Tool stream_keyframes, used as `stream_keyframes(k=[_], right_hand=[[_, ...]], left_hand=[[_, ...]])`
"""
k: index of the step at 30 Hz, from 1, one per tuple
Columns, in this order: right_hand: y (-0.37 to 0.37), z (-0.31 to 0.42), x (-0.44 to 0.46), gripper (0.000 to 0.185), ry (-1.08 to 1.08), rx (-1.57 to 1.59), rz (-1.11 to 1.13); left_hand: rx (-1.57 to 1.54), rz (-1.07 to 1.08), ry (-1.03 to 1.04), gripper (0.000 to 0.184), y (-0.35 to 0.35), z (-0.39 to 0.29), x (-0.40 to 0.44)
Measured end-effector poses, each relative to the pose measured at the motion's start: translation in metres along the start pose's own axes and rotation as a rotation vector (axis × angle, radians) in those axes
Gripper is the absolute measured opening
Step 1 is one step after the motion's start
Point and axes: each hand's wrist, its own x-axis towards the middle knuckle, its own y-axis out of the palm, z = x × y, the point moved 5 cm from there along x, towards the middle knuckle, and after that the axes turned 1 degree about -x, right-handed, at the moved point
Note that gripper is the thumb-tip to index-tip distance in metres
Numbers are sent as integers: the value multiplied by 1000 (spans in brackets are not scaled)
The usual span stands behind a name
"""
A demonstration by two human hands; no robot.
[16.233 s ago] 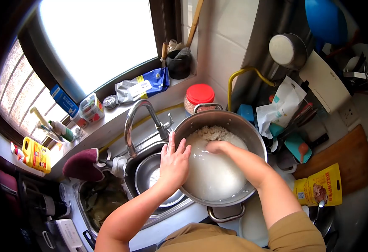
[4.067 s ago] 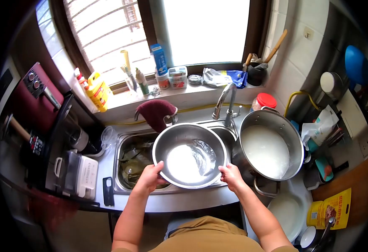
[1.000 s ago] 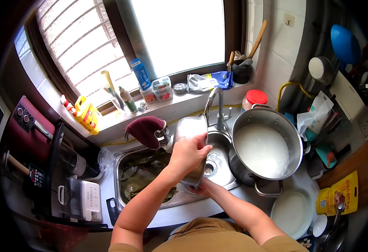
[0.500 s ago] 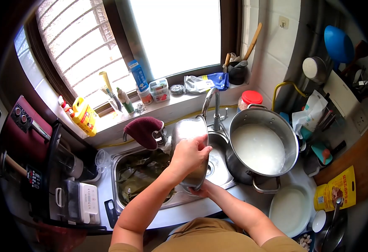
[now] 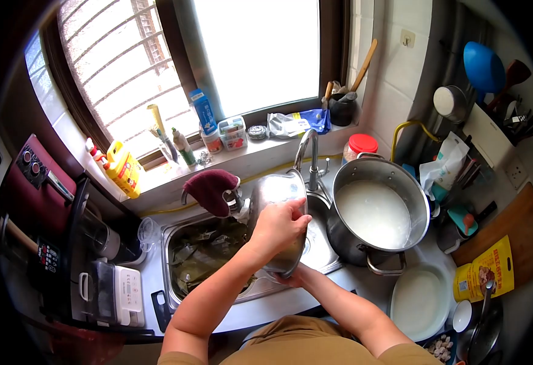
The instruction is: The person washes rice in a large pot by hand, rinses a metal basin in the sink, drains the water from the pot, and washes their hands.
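Two bare hands hold one steel basin [image 5: 275, 185], which is tipped onto its side above the double sink [image 5: 166, 261]. In my judgement, the step in hand is the handling of this basin over the sink. To turn it further would call for both hands to move together, as its wet-looking metal could slip.

The left hand [image 5: 278, 226] is closed at the basin's upper edge, pinching the rim. The right hand [image 5: 292, 276] supports its lower edge; its fingertips are hidden, so how tightly they press I cannot tell.

The sink has two bowls: the left one contains many large leaves [image 5: 202, 258], overlapping too much for counting. Behind the sink are one faucet [image 5: 311, 152] and one dark red cloth [image 5: 211, 191]. To its right, on the tabletop [image 5: 364, 287], stands one two-handled stockpot [image 5: 341, 236] with cloudy white liquid. Farther to the sink's right are one pale oval tub [image 5: 420, 333], one yellow pouch [image 5: 488, 267] and one small white bowl [image 5: 462, 316].
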Motion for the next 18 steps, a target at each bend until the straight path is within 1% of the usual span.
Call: stream_keyframes(k=[3,9,11,14,18], right_hand=[[6,1,-4,9,-4,13,11],[12,-2,-5,10,-23,-56,15],[18,-2,-6,12,-36,-73,82],[24,1,-7,14,-42,-97,107],[25,-2,2,15,-34,-132,141]], left_hand=[[10,7,6,38,-1,0,-2],[0,20,1,38,-4,2,-9],[9,24,-2,38,-5,3,-11],[-85,79,-56,37,-4,4,-16],[-10,43,-2,36,-6,4,-21]])
